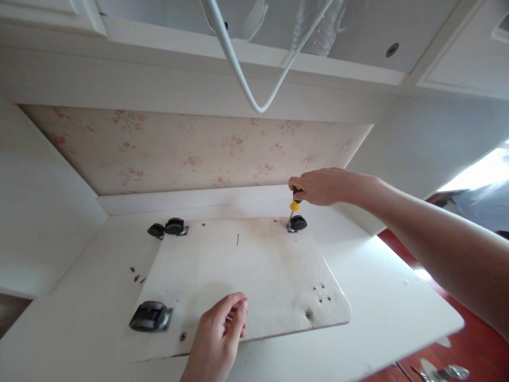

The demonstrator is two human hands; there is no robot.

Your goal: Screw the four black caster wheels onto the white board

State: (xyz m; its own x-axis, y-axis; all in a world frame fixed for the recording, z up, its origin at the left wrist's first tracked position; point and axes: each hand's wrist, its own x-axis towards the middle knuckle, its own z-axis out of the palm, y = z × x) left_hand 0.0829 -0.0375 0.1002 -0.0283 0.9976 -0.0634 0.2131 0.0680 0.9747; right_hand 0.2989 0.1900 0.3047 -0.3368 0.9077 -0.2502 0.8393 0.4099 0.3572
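My right hand (321,185) grips a screwdriver (295,206) with a yellow and black handle. Its shaft points down to the mounting plate of a black caster wheel (298,223) at the far right corner of a white board (254,265). Over the board's near edge, my left hand (220,329) is closed, thumb against curled fingers; whatever lies inside is hidden. Another caster (174,226) sits at the far left corner, beside a separate caster (156,230). A third corner, near left, carries a larger-looking caster (149,317). Several screw holes (322,294) mark the near right corner.
Several small dark screws (137,278) lie left of the board on the white desktop (397,297). A white cable (260,109) hangs in a loop from the shelf above. Floral wallpaper (222,151) covers the back, with side panels enclosing it. Metal objects (449,373) show at lower right.
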